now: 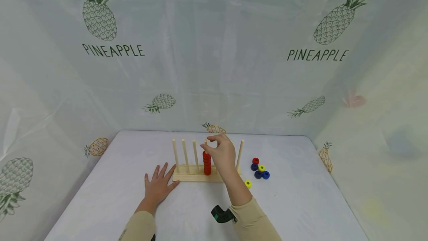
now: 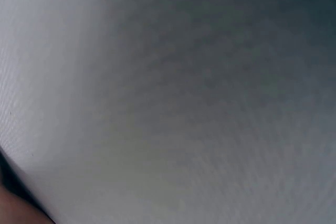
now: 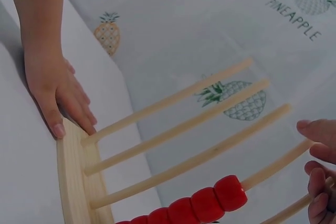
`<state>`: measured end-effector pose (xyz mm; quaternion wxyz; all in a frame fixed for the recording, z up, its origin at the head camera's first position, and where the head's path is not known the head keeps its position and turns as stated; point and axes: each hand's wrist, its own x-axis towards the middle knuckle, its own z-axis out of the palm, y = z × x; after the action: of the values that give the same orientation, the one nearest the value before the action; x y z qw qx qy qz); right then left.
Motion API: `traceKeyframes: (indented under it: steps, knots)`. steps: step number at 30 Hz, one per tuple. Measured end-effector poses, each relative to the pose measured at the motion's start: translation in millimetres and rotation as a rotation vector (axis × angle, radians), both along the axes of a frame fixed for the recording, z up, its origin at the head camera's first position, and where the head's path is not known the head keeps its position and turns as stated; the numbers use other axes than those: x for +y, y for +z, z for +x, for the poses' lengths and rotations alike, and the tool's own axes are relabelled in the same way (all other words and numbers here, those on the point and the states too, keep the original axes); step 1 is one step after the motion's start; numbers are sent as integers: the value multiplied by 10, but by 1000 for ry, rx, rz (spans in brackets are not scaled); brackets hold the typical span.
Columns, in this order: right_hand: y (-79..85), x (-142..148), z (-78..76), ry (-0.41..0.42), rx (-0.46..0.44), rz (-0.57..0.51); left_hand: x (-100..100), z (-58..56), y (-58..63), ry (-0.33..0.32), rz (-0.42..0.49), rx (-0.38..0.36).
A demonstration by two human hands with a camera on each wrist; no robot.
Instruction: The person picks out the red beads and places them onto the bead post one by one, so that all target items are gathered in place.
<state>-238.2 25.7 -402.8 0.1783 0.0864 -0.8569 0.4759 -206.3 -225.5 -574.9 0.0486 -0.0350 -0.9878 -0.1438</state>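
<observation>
A wooden peg rack (image 1: 188, 177) stands on the table, with several upright bare pegs. Several red beads (image 1: 207, 163) are stacked on one middle peg. My right hand (image 1: 224, 155) is at the top of that peg, thumb and index finger spread around its tip; no bead shows between them. In the right wrist view, a gap separates the fingers (image 3: 317, 129) from the topmost red bead (image 3: 230, 192). My left hand (image 1: 158, 187) lies with fingers spread at the rack's left end, thumb touching the base (image 3: 71, 171). The left wrist view is mostly a blurred pale surface.
Right of the rack lie loose beads: a red bead (image 1: 255, 160), several dark blue beads (image 1: 258, 174) and a yellow bead (image 1: 261, 168). Another yellow bead (image 1: 248, 184) lies beside my right forearm. A pineapple-print curtain (image 1: 214, 66) hangs behind the white table (image 1: 301, 203).
</observation>
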Motion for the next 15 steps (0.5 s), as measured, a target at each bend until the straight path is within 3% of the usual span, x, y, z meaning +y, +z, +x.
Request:
traceKeyframes:
  steps: [6,15]
  knots:
    - [41,47,49,16,-5,-73,5,-13,8,7,-37,-43]
    - [82,138,133,39,-7,-182,30,7,65,7,-22,-44]
